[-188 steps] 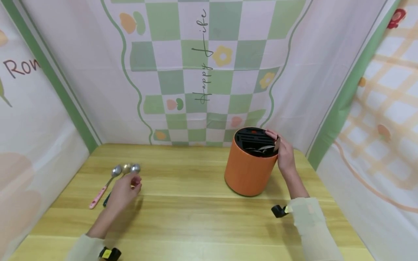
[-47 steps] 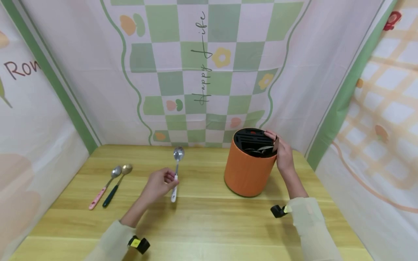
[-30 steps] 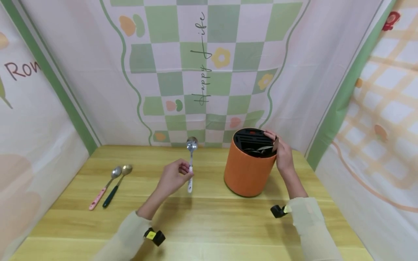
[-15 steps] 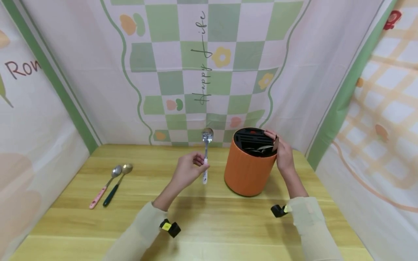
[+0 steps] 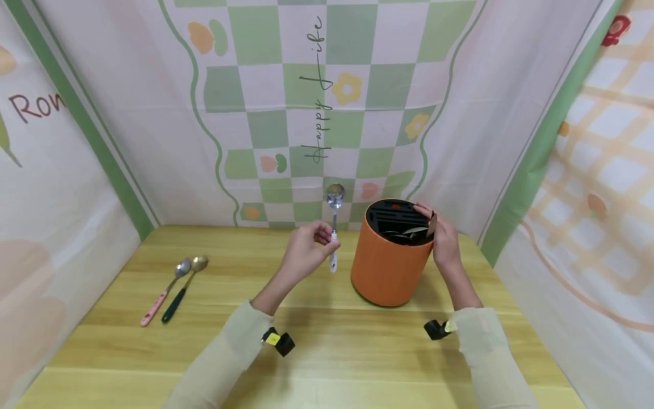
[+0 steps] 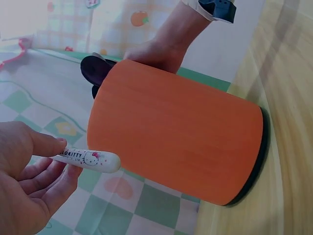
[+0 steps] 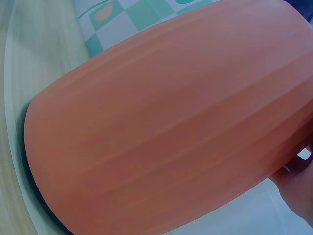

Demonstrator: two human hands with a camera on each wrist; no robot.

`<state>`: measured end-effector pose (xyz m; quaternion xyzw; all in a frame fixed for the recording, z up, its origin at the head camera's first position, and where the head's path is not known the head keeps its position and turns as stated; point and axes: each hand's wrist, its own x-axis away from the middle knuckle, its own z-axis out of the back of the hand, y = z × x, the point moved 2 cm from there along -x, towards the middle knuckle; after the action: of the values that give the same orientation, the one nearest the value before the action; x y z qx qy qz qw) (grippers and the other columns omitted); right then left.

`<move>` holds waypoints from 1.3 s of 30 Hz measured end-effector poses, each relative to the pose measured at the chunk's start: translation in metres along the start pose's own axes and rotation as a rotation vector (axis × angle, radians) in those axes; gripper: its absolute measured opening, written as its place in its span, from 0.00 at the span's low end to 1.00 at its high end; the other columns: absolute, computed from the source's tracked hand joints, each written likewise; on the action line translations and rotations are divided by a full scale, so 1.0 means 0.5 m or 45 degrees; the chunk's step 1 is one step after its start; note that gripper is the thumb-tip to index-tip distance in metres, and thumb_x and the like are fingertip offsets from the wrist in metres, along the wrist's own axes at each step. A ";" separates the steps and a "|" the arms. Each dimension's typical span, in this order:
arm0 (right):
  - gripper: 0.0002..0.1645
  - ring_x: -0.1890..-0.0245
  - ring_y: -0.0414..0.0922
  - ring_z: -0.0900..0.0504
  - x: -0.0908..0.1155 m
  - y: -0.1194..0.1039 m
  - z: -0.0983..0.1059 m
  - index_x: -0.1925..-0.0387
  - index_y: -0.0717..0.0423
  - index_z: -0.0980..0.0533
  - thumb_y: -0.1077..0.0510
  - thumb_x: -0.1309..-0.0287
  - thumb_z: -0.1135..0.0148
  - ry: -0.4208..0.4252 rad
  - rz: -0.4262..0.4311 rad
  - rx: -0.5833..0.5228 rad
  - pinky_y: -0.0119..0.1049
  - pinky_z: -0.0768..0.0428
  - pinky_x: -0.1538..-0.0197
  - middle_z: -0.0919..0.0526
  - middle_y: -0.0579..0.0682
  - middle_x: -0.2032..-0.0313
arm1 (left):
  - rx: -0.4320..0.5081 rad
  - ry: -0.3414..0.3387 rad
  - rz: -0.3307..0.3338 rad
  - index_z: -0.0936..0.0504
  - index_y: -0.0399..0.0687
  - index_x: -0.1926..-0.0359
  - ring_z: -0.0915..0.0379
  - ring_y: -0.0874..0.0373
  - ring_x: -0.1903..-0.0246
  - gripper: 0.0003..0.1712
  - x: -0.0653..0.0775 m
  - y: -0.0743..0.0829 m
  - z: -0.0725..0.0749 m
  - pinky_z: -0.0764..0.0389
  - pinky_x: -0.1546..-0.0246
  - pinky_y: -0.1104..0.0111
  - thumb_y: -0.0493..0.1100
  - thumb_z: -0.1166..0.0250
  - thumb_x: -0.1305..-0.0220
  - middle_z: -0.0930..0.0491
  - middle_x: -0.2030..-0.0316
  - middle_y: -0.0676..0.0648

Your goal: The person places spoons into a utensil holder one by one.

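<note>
In my left hand [image 5: 306,248] I pinch a spoon [image 5: 334,197] by its white patterned handle, bowl upward, above the table. The left wrist view shows the printed handle [image 6: 90,159] between thumb and fingers, its end toward the holder. Just to the right stands an orange utensil holder [image 5: 385,270] with a black slotted top [image 5: 390,213]. My right hand [image 5: 446,244] grips its right side near the rim, fingers bent over the top edge. Metal utensils [image 5: 416,231] lie inside the large opening. Dark rounded ends [image 6: 95,69] stick out of the top.
Two spoons lie on the left of the wooden table [image 5: 306,363]: one with a pink handle [image 5: 153,309], one with a dark green handle [image 5: 175,307]. A printed cloth [image 5: 301,108] hangs behind the table, and similar cloths flank both sides.
My left hand has taken the white-handled spoon from beside the other two and carried it right and upward, close to the holder. My right hand and the holder have stayed in place.
</note>
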<state>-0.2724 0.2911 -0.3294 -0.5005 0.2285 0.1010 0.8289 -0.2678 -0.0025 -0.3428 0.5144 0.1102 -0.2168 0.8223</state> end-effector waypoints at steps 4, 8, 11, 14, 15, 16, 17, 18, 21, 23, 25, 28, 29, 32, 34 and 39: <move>0.29 0.27 0.61 0.39 -0.012 0.041 0.001 0.38 0.67 0.26 0.54 0.20 0.67 0.010 -0.010 0.012 0.59 0.42 0.25 0.30 0.65 0.32 | 0.008 0.003 -0.017 0.19 0.40 0.62 0.18 0.56 0.66 0.10 -0.019 0.017 -0.006 0.16 0.62 0.72 0.36 0.27 0.42 0.15 0.66 0.45; 0.30 0.26 0.59 0.39 -0.018 0.069 0.003 0.37 0.64 0.26 0.51 0.19 0.68 0.012 -0.006 0.010 0.58 0.42 0.25 0.31 0.62 0.30 | 0.013 0.003 -0.054 0.19 0.40 0.62 0.18 0.56 0.66 0.10 -0.040 0.039 -0.015 0.16 0.62 0.72 0.36 0.27 0.42 0.15 0.66 0.45; 0.30 0.26 0.58 0.39 -0.018 0.075 0.005 0.37 0.62 0.26 0.50 0.20 0.67 0.011 -0.012 0.001 0.58 0.43 0.25 0.31 0.60 0.30 | 0.010 -0.005 -0.090 0.20 0.40 0.61 0.17 0.56 0.65 0.11 -0.057 0.058 -0.022 0.16 0.62 0.73 0.37 0.27 0.42 0.15 0.65 0.44; 0.30 0.26 0.58 0.39 -0.017 0.074 0.005 0.37 0.62 0.26 0.50 0.20 0.67 0.010 -0.020 0.004 0.58 0.43 0.24 0.31 0.60 0.30 | 0.032 -0.019 -0.111 0.20 0.40 0.60 0.17 0.56 0.64 0.12 -0.073 0.076 -0.029 0.16 0.62 0.74 0.38 0.27 0.41 0.15 0.65 0.44; 0.30 0.26 0.58 0.39 -0.016 0.072 0.005 0.37 0.63 0.26 0.50 0.20 0.67 0.009 -0.021 0.009 0.58 0.43 0.24 0.31 0.60 0.30 | 0.038 -0.021 -0.115 0.20 0.40 0.60 0.17 0.56 0.64 0.12 -0.079 0.082 -0.031 0.17 0.62 0.74 0.38 0.27 0.41 0.15 0.65 0.44; 0.30 0.26 0.58 0.39 -0.015 0.069 0.005 0.37 0.63 0.26 0.51 0.20 0.67 0.008 -0.025 0.010 0.57 0.43 0.24 0.31 0.61 0.30 | 0.043 -0.021 -0.120 0.21 0.41 0.60 0.17 0.56 0.64 0.12 -0.084 0.088 -0.034 0.17 0.63 0.74 0.39 0.27 0.41 0.15 0.65 0.45; 0.30 0.26 0.58 0.38 -0.014 0.063 0.005 0.37 0.64 0.26 0.51 0.20 0.67 0.008 -0.026 0.017 0.57 0.42 0.24 0.30 0.61 0.31 | 0.048 -0.019 -0.129 0.21 0.41 0.60 0.17 0.56 0.64 0.12 -0.089 0.093 -0.036 0.17 0.63 0.74 0.39 0.27 0.40 0.15 0.65 0.45; 0.30 0.27 0.58 0.38 -0.013 0.055 0.005 0.38 0.65 0.26 0.51 0.20 0.67 0.006 -0.030 0.022 0.57 0.42 0.25 0.30 0.61 0.31 | 0.050 -0.015 -0.142 0.21 0.41 0.60 0.17 0.56 0.64 0.12 -0.094 0.099 -0.038 0.17 0.63 0.74 0.39 0.27 0.40 0.15 0.65 0.45; 0.29 0.27 0.60 0.38 -0.005 0.022 0.003 0.39 0.68 0.26 0.53 0.20 0.67 -0.004 -0.034 0.014 0.58 0.42 0.25 0.30 0.65 0.32 | 0.026 0.003 -0.194 0.20 0.42 0.60 0.16 0.57 0.65 0.11 -0.109 0.113 -0.045 0.17 0.62 0.75 0.41 0.28 0.39 0.14 0.66 0.46; 0.30 0.27 0.63 0.39 0.001 0.002 0.002 0.39 0.71 0.27 0.54 0.20 0.68 -0.008 -0.020 0.005 0.58 0.43 0.25 0.31 0.68 0.32 | 0.005 0.016 -0.224 0.20 0.43 0.60 0.16 0.58 0.65 0.11 -0.117 0.121 -0.050 0.17 0.62 0.75 0.42 0.28 0.39 0.14 0.66 0.46; 0.30 0.28 0.65 0.40 0.005 -0.011 0.001 0.39 0.72 0.28 0.54 0.20 0.69 -0.013 -0.010 -0.007 0.59 0.44 0.25 0.32 0.70 0.32 | -0.008 0.027 -0.245 0.20 0.43 0.59 0.16 0.58 0.64 0.11 -0.123 0.128 -0.055 0.18 0.62 0.76 0.43 0.29 0.38 0.14 0.65 0.47; 0.30 0.28 0.64 0.39 0.004 -0.004 0.001 0.39 0.71 0.27 0.53 0.20 0.69 -0.009 -0.008 -0.002 0.58 0.43 0.25 0.32 0.69 0.32 | -0.006 0.038 -0.261 0.20 0.43 0.58 0.17 0.58 0.64 0.12 -0.131 0.137 -0.061 0.18 0.62 0.78 0.43 0.29 0.38 0.14 0.64 0.46; 0.30 0.28 0.63 0.39 0.002 0.000 0.001 0.39 0.70 0.27 0.54 0.20 0.68 -0.009 -0.014 0.004 0.59 0.43 0.25 0.32 0.68 0.32 | 0.002 0.041 -0.268 0.20 0.43 0.58 0.17 0.57 0.64 0.12 -0.133 0.140 -0.062 0.18 0.61 0.78 0.43 0.29 0.38 0.15 0.64 0.46; 0.30 0.27 0.60 0.38 -0.007 0.034 0.002 0.38 0.65 0.26 0.52 0.20 0.68 0.007 -0.017 0.029 0.57 0.41 0.25 0.31 0.64 0.31 | 0.018 0.044 -0.296 0.21 0.42 0.58 0.16 0.57 0.64 0.12 -0.141 0.147 -0.069 0.18 0.61 0.78 0.42 0.29 0.38 0.15 0.64 0.45; 0.31 0.27 0.58 0.37 -0.013 0.057 0.001 0.38 0.62 0.25 0.49 0.20 0.68 0.021 -0.004 0.043 0.55 0.41 0.25 0.30 0.63 0.31 | 0.011 0.045 -0.322 0.21 0.42 0.59 0.16 0.57 0.64 0.12 -0.147 0.148 -0.076 0.19 0.61 0.78 0.41 0.29 0.38 0.15 0.65 0.45; 0.31 0.28 0.56 0.35 -0.017 0.067 -0.001 0.39 0.61 0.24 0.48 0.20 0.68 0.041 0.026 0.069 0.51 0.39 0.25 0.29 0.64 0.33 | -0.082 0.030 -0.355 0.21 0.44 0.61 0.18 0.62 0.67 0.10 -0.156 0.142 -0.097 0.22 0.65 0.80 0.42 0.28 0.39 0.16 0.67 0.48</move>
<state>-0.2932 0.3071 -0.3518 -0.4770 0.2496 0.0951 0.8374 -0.3015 0.0865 -0.2763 0.4700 0.1972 -0.3194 0.7989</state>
